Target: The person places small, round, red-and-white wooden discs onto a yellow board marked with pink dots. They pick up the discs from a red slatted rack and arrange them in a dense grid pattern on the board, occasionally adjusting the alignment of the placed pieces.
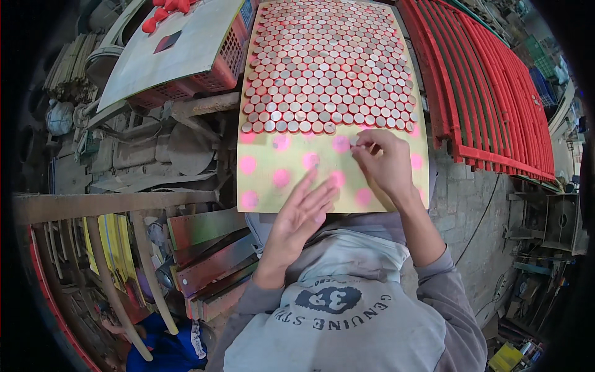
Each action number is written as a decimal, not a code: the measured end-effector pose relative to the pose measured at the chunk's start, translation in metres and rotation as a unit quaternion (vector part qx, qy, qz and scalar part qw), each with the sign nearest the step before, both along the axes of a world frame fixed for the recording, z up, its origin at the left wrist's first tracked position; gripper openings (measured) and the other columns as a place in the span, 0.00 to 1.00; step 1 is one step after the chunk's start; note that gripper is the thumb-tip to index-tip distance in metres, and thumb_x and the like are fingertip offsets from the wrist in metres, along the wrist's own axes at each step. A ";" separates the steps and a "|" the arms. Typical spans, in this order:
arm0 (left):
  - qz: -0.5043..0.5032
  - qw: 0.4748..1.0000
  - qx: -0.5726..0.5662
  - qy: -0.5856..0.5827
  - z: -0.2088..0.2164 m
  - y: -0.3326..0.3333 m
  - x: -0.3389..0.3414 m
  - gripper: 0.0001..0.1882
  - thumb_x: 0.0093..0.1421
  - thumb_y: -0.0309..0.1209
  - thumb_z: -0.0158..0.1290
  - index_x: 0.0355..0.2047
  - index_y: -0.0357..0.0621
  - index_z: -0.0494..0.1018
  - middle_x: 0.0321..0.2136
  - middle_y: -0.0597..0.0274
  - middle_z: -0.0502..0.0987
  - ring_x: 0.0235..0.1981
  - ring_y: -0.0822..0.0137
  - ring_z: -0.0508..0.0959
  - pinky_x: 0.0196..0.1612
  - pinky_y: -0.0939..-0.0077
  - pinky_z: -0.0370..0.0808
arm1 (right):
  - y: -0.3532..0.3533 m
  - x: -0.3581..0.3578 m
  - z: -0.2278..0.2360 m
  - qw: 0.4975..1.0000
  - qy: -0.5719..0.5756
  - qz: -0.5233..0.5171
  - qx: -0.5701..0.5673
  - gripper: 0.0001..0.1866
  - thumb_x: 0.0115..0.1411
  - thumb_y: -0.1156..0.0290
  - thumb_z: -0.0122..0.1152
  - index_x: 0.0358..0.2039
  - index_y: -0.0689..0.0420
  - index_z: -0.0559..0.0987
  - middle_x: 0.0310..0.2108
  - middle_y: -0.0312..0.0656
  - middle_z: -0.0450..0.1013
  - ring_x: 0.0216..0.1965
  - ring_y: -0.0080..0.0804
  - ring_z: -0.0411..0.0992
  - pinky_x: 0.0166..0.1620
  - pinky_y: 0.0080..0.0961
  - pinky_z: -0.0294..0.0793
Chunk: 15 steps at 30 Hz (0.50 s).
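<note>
A pale yellow board (384, 198) with pink spots lies before me. Small round discs (328, 80) with pale tops and red edges cover its far part in tight, staggered rows, and the row closest to me is uneven. Between thumb and fingertips, my right hand (389, 162) pinches a small pale disc (354, 141) just below that row, beside a pink spot. My left hand (304, 214) hovers over the board's near edge with its fingers stretched out, holding nothing.
On my left, a whitish sheet (149, 68) tops a red plastic crate (226, 59); red rounded pieces (164, 13) rest on it. A red slatted rack (496, 93) stands to my right. A wooden rail (118, 206) and a person in blue (164, 347) are at lower left.
</note>
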State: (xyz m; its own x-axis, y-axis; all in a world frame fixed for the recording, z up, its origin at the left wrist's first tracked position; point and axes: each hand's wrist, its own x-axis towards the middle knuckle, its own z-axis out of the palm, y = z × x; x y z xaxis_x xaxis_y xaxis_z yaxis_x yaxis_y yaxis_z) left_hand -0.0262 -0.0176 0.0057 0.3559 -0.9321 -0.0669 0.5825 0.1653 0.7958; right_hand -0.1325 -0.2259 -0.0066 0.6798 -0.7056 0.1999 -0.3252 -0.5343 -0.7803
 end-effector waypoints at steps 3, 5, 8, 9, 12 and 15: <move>-0.190 0.979 -0.039 -0.070 -0.003 0.032 0.016 0.31 0.70 0.28 0.52 0.71 0.34 0.57 0.65 0.44 0.68 0.68 0.56 0.68 0.68 0.63 0.65 | -0.007 0.005 -0.010 0.999 0.019 -0.037 -0.011 0.13 0.50 0.74 0.77 0.34 0.63 0.81 0.27 0.45 0.77 0.27 0.36 0.76 0.33 0.31 0.75; -0.317 0.937 -0.057 -0.136 -0.029 0.054 0.032 0.23 0.71 0.29 0.51 0.64 0.33 0.66 0.59 0.45 0.74 0.62 0.55 0.73 0.66 0.61 0.67 | 0.000 0.009 -0.013 0.998 0.026 -0.050 0.012 0.14 0.49 0.73 0.78 0.33 0.63 0.81 0.26 0.44 0.76 0.27 0.35 0.75 0.32 0.30 0.74; -0.366 0.897 0.213 -0.124 -0.091 0.100 0.037 0.18 0.71 0.28 0.50 0.58 0.35 0.73 0.49 0.51 0.81 0.51 0.56 0.79 0.61 0.62 0.70 | 0.004 0.011 -0.010 0.996 0.026 -0.079 -0.043 0.15 0.48 0.73 0.78 0.30 0.63 0.79 0.24 0.43 0.75 0.25 0.34 0.75 0.31 0.30 0.74; -0.264 0.904 0.270 -0.200 -0.101 0.110 0.036 0.17 0.70 0.27 0.50 0.57 0.36 0.74 0.48 0.51 0.81 0.49 0.57 0.79 0.59 0.63 0.72 | 0.003 0.012 -0.010 0.996 0.027 -0.082 -0.023 0.15 0.48 0.73 0.78 0.30 0.63 0.78 0.24 0.43 0.75 0.25 0.34 0.75 0.31 0.30 0.74; 0.049 0.805 0.354 -0.473 -0.118 0.118 0.030 0.16 0.68 0.27 0.52 0.55 0.37 0.75 0.44 0.54 0.82 0.43 0.60 0.80 0.52 0.66 0.74 | 0.002 0.010 -0.011 0.995 0.030 -0.091 0.022 0.14 0.49 0.73 0.78 0.30 0.62 0.77 0.25 0.44 0.77 0.25 0.34 0.76 0.31 0.30 0.75; 0.257 0.528 0.337 -0.736 -0.139 0.079 0.036 0.16 0.67 0.28 0.54 0.54 0.37 0.75 0.45 0.55 0.82 0.41 0.63 0.79 0.47 0.69 0.76 | 0.001 0.021 -0.010 0.996 0.007 -0.078 0.032 0.14 0.50 0.74 0.77 0.30 0.62 0.77 0.26 0.44 0.78 0.26 0.34 0.77 0.32 0.29 0.76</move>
